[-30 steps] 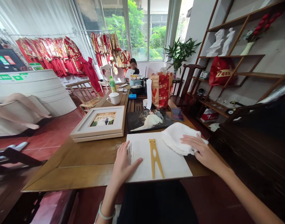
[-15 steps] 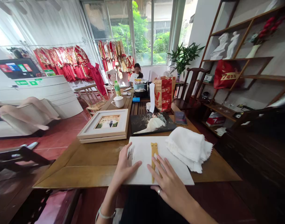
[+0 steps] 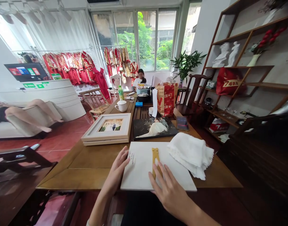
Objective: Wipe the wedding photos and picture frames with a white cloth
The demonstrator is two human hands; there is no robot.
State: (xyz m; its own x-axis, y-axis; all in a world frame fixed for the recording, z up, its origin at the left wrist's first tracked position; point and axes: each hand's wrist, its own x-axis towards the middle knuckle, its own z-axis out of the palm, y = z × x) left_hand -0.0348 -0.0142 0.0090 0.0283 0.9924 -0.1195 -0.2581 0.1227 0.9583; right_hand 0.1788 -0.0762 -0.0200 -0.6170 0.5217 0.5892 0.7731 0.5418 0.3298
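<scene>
Left hand half-open, empty, at white board; right hand palm-down over yellow tool, grip unclear.

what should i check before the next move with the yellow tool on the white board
1. Right hand at the tool: ok, it covers the lower part.
2. Right hand's grip firm: cannot tell, the fingers are spread over the tool.
3. Left hand by the board: ok, at its left edge.
4. Board free of the cloth: not ok, the cloth overlaps its far right corner.
5. Board fully on the table: cannot tell, its near side is at the table's edge.
</scene>
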